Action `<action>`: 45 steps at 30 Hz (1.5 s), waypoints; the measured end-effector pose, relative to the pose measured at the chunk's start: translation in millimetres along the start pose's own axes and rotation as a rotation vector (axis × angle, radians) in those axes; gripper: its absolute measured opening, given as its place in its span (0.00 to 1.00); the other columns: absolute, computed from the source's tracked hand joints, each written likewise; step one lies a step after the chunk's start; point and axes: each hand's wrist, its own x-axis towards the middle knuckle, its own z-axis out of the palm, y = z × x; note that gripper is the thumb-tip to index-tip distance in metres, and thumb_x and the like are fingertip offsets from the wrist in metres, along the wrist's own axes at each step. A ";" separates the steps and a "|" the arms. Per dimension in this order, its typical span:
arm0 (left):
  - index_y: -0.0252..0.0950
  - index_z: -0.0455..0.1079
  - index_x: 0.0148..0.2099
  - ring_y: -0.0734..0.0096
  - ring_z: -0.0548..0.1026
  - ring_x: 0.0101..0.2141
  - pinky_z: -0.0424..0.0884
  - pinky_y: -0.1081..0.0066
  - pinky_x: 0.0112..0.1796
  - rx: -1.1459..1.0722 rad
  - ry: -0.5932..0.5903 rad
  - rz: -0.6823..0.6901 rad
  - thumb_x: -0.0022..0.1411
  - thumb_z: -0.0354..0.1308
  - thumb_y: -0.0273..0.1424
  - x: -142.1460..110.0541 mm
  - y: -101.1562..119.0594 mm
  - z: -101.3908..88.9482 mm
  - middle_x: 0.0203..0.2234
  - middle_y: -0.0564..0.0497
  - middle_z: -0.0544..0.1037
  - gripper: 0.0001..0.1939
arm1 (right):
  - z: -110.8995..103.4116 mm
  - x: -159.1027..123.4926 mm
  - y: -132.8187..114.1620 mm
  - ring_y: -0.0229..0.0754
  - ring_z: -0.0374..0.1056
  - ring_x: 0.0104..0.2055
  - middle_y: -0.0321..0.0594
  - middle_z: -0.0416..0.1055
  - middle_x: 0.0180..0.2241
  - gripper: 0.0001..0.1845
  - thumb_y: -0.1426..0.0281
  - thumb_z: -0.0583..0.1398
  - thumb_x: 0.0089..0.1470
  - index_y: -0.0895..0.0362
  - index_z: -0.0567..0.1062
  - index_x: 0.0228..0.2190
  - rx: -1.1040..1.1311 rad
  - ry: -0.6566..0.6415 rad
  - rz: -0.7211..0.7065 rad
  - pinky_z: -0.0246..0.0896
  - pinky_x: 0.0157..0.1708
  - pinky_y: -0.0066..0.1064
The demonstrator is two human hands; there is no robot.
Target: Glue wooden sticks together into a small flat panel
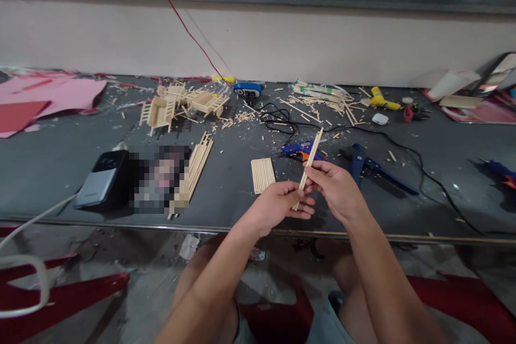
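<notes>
Both my hands hold a few thin wooden sticks (313, 153) above the front of the table, tilted up to the right. My left hand (280, 203) pinches their lower end between thumb and fingers. Higher up, my right hand (332, 185) grips the same sticks near their middle. A small flat panel of sticks side by side (263, 174) lies just left of my hands. Behind the held sticks rests a blue glue gun (296, 149), partly hidden. To the right lies a dark blue hand cutter (374, 166).
Loose sticks (200, 158) lie left, near a blurred patch and a grey power bank (105, 177). Small wooden carts (161, 112) stand behind, among offcuts. A black cable (419, 158) crosses the right side. Another glue gun (500, 172) is far right, pink sheets (60, 94) far left.
</notes>
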 end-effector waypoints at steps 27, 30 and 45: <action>0.30 0.68 0.35 0.76 0.76 0.27 0.74 0.68 0.37 0.033 -0.012 -0.022 0.64 0.49 0.25 -1.0 2.9 -0.8 0.27 0.48 0.75 0.08 | -0.9 -1.2 1.4 0.32 0.64 0.21 0.33 0.70 0.21 0.15 0.62 0.66 0.44 0.59 0.75 0.33 0.060 -0.038 0.011 0.61 0.23 0.25; 0.30 0.68 0.34 0.76 0.75 0.26 0.74 0.68 0.37 0.059 -0.032 -0.025 0.63 0.48 0.25 -2.4 3.1 -1.8 0.27 0.49 0.74 0.08 | -0.8 -2.8 0.2 0.31 0.63 0.20 0.32 0.69 0.20 0.15 0.62 0.66 0.45 0.59 0.75 0.33 0.053 -0.056 0.028 0.61 0.23 0.25; 0.30 0.69 0.36 0.74 0.76 0.27 0.73 0.66 0.36 0.016 -0.056 0.027 0.64 0.49 0.27 0.6 -3.3 2.1 0.28 0.49 0.75 0.08 | -2.0 -9.4 0.8 0.30 0.60 0.22 0.31 0.67 0.20 0.13 0.63 0.66 0.45 0.57 0.76 0.33 -0.013 -0.032 0.019 0.54 0.22 0.23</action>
